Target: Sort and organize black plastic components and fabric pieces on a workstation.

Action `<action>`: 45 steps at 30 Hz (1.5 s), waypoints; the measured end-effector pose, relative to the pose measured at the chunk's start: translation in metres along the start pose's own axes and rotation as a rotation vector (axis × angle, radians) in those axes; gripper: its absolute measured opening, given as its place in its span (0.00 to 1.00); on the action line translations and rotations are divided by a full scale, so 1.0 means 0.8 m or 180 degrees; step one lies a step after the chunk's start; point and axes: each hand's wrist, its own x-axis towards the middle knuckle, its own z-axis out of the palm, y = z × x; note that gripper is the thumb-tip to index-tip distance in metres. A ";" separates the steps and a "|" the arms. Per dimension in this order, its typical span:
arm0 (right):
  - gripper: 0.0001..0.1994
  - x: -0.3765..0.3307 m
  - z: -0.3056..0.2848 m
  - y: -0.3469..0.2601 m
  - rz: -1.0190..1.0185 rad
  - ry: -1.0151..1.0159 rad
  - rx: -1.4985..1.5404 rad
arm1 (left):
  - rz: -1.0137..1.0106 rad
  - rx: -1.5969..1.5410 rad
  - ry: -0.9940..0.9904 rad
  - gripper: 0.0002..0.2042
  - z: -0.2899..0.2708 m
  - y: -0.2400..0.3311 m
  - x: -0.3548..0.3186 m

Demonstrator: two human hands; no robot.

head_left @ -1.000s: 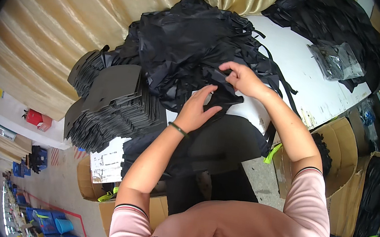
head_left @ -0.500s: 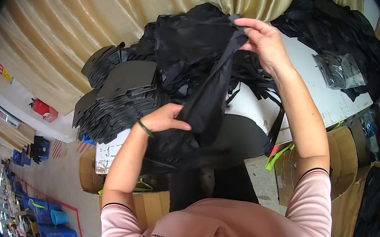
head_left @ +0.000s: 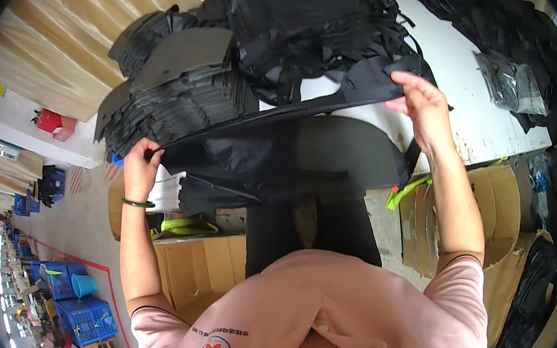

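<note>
I hold a long black fabric piece (head_left: 274,153) stretched out flat between both hands, above the edge of a white table (head_left: 464,113). My left hand (head_left: 140,166), with a green bracelet on its wrist, pinches the piece's left end. My right hand (head_left: 422,102) grips its right end. Behind the piece, on the table, lies a big heap of black fabric pieces (head_left: 309,26). A stack of dark grey flat panels (head_left: 178,87) stands to the left of the heap.
A clear plastic bag of black parts (head_left: 512,84) and more black fabric (head_left: 515,29) lie at the table's right. Open cardboard boxes (head_left: 200,261) stand on the floor below the table, others (head_left: 495,205) to the right. Blue crates (head_left: 81,309) line the aisle at lower left.
I pulled a fabric piece out of the heap, lifted it, and now it is spread wide: my left hand moved out to the left, my right hand lower and to the right.
</note>
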 end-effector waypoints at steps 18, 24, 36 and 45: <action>0.32 -0.117 0.032 0.061 -0.1572 -0.2206 -0.3819 | 0.0140 -0.0398 -0.0467 0.16 0.115 -0.047 -0.137; 0.33 -0.093 0.045 0.063 -0.0896 -0.3138 -0.3862 | 0.0587 -0.1071 0.0135 0.13 0.080 0.019 -0.110; 0.11 -0.050 0.227 0.076 -0.0133 -0.2586 -0.0599 | 0.2977 -0.1160 -0.0656 0.10 0.070 0.150 -0.055; 0.08 -0.044 0.213 0.085 0.0380 -0.2580 -0.0199 | 0.1310 0.1613 -0.0130 0.22 -0.034 0.029 0.166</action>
